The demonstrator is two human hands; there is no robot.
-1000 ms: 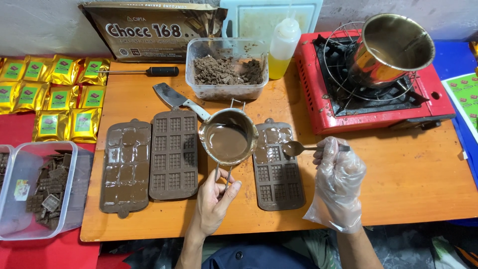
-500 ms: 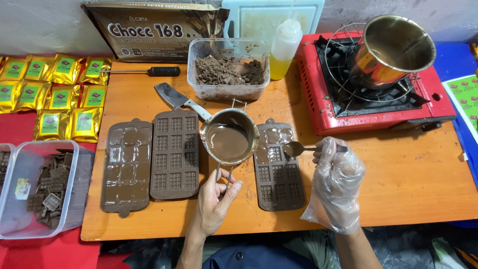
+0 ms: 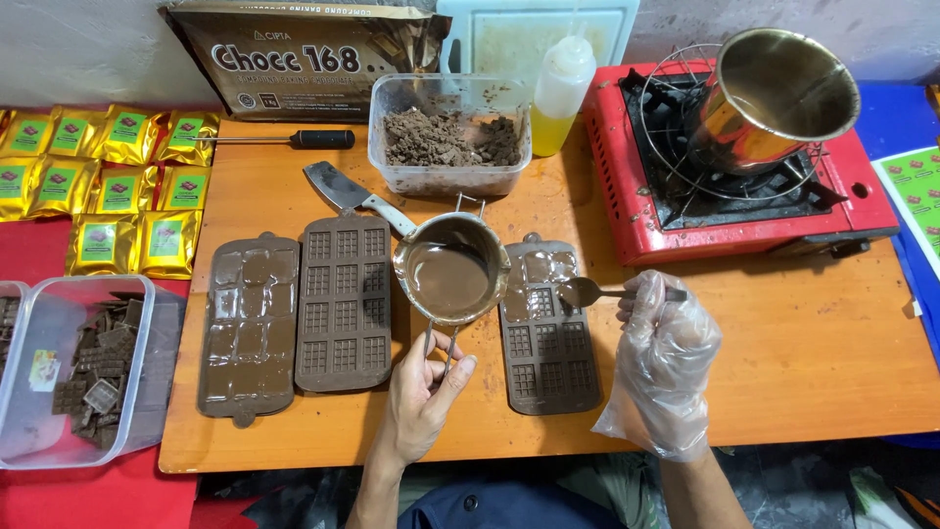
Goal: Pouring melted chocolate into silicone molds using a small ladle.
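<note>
Centrally, the bare left hand (image 3: pixel 421 392) pinches the wire handle of a small pot of melted chocolate (image 3: pixel 451 274), held above the tabletop (image 3: pixel 783 372) beside the brown mould (image 3: pixel 548 328); the gloved right hand (image 3: pixel 661 348) grips a spoon (image 3: pixel 587 291) over the mould's cavities, apparently for filling.

orange table (image 3: pixel 803 362), moulds (image 3: pixel 341 304), stove (image 3: pixel 744 211)

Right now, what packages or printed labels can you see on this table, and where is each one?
Big bag: back edge, leaning on the wall, brown and gold, wide rectangle.
Small packets: far left in rows, gold squares with green labels.
Printed sheet: right edge, green and white, partly cut off.
</note>
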